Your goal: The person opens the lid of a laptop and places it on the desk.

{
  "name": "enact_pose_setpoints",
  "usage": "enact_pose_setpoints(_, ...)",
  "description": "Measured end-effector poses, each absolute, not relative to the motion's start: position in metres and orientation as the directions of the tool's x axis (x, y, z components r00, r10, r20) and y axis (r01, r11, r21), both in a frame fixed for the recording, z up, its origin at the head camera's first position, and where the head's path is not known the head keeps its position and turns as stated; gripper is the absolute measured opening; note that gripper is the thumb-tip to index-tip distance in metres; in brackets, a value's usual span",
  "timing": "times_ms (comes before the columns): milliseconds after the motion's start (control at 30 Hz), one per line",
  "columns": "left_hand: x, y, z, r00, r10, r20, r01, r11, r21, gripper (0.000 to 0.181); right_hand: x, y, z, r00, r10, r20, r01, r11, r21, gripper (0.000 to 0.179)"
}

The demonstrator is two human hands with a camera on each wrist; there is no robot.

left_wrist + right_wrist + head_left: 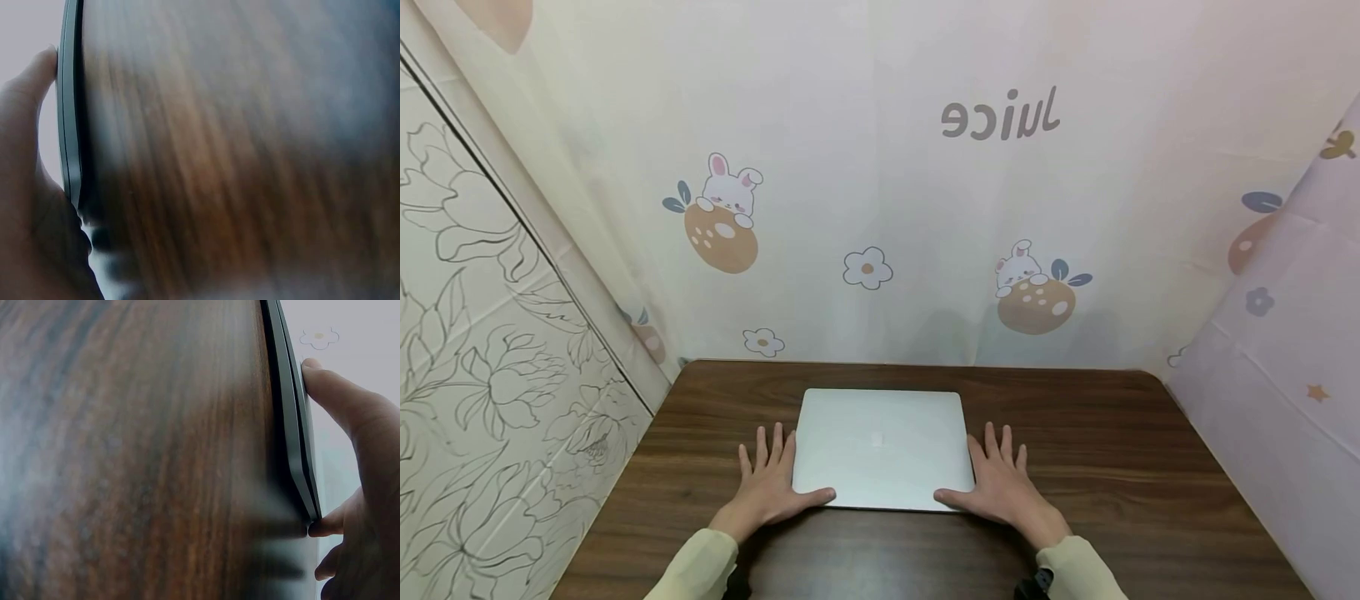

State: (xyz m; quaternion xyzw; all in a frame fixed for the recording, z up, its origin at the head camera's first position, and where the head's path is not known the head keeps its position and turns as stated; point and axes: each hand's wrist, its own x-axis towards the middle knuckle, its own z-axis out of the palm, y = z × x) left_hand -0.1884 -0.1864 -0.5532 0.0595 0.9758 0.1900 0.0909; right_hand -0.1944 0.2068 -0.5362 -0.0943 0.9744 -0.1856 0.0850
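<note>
A closed silver laptop (880, 450) lies flat on the wooden table, a faint logo at the middle of its lid. At its left side, my left hand (771, 492) has its fingers spread and straight, with the index finger along the edge and the thumb over the front left corner. Mirroring it on the other side, my right hand (1003, 492) lays its thumb on the front right corner. Both wrist views show the laptop's thin front edge (70, 125) close to the thumb; in the right one, a fingertip of the hand (375, 462) meets the corner.
The dark wooden table (1150, 500) runs back to a curtain (865, 183) printed with rabbits, fruit and flowers. A panel with line-drawn flowers (497, 375) stands at the left, and another printed curtain (1285, 358) hangs on the right.
</note>
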Motion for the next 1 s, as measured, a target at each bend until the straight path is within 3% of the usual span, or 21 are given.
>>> enact_pose_setpoints(1000, -0.186, -0.173, -0.554, -0.978, 0.152, -0.145, 0.087, 0.920, 0.383, 0.133, -0.188, 0.221, -0.537, -0.973, -0.202, -0.113, -0.145, 0.914, -0.380, 0.125)
